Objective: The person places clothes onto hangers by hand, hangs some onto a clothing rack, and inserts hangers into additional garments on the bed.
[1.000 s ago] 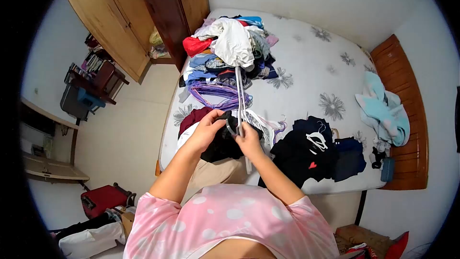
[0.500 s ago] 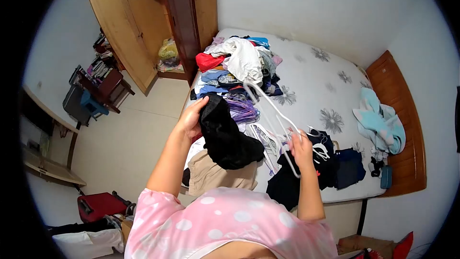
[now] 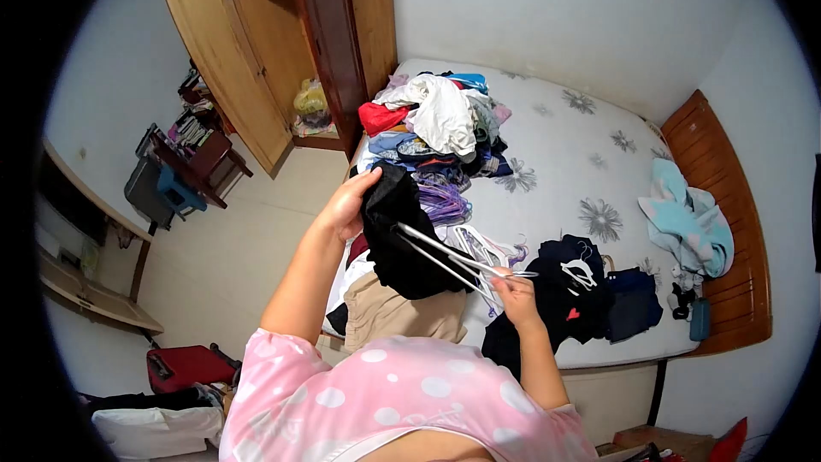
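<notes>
My left hand [image 3: 348, 203] grips a black garment [image 3: 395, 248] by its upper edge, and the cloth hangs down over the bed's near side. In my right hand [image 3: 515, 293] is a white clothes hanger [image 3: 438, 248], its far end reaching across the front of the black cloth. Whether the hanger touches the cloth I cannot tell. Beneath the hanging cloth lies a beige garment [image 3: 402, 312]. Just beyond are purple hangers [image 3: 443, 204] in a bundle and more white hangers [image 3: 472, 242]. To the right of my right hand lie black clothes with a red heart [image 3: 556, 316].
A large pile of clothes [image 3: 440, 115] covers the far left of the bed [image 3: 556, 180]. Dark folded clothes [image 3: 634, 304] and a light blue blanket [image 3: 684, 210] lie near the headboard [image 3: 727, 205]. An open wardrobe [image 3: 282, 43] stands at the back left, a red suitcase [image 3: 190, 368] at lower left.
My right hand has swung the hanger leftward and tilted it flatter, so it now crosses in front of the black garment. My left hand still holds the garment in much the same place.
</notes>
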A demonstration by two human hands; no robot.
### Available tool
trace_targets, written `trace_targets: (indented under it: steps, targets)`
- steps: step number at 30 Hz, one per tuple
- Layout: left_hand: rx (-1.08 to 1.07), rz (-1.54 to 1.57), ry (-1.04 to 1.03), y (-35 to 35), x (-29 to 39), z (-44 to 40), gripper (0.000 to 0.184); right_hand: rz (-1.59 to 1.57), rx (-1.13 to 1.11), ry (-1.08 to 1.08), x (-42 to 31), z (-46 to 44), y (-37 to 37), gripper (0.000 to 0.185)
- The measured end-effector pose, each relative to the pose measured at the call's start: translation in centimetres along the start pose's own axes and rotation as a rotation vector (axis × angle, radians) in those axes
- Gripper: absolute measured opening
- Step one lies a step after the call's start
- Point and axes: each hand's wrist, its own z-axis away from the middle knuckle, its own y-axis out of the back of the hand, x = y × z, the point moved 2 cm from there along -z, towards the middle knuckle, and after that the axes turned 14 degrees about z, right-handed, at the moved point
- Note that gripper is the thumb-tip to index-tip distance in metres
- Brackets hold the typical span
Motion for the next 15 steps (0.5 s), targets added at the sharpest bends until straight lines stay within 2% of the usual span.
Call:
trace_targets:
  steps: [5, 6, 7, 9, 10, 13, 15]
  targets:
    - [-0.010, -0.199, 0.006, -1.6, -0.9, 0.4, 0.022, 0.007, 0.146, 0.107, -2.6, -1.3, -1.9, 0.020]
    - [-0.068, -0.435, -0.121, -2.0, -1.2, 0.2, 0.019, 0.027, 0.180, 0.131, -3.1, -1.6, -2.1, 0.020]
    - [-0.177, -1.161, -0.714, -3.2, -0.7, 0.3, 0.013, 0.019, 0.183, 0.101, -3.5, -1.8, -2.5, 0.021]
    - [-0.109, -1.526, -0.862, -6.0, -1.5, 2.0, 0.007, 0.004, 0.187, 0.043, -4.2, -2.2, -3.0, 0.023]
    - [-0.166, -1.517, -0.923, -6.7, -2.4, 2.0, 0.003, -0.012, 0.217, 0.073, -3.7, -2.4, -3.6, 0.025]
    - [-0.270, -1.575, -1.023, -8.3, -4.1, 2.6, 0.017, -0.137, 0.186, -0.064, -3.6, -2.6, -3.7, 0.025]
    - [-0.321, -1.562, -0.985, -8.6, -5.5, 2.7, 0.021, -0.151, 0.274, -0.025, -4.4, -2.7, -3.4, 0.024]
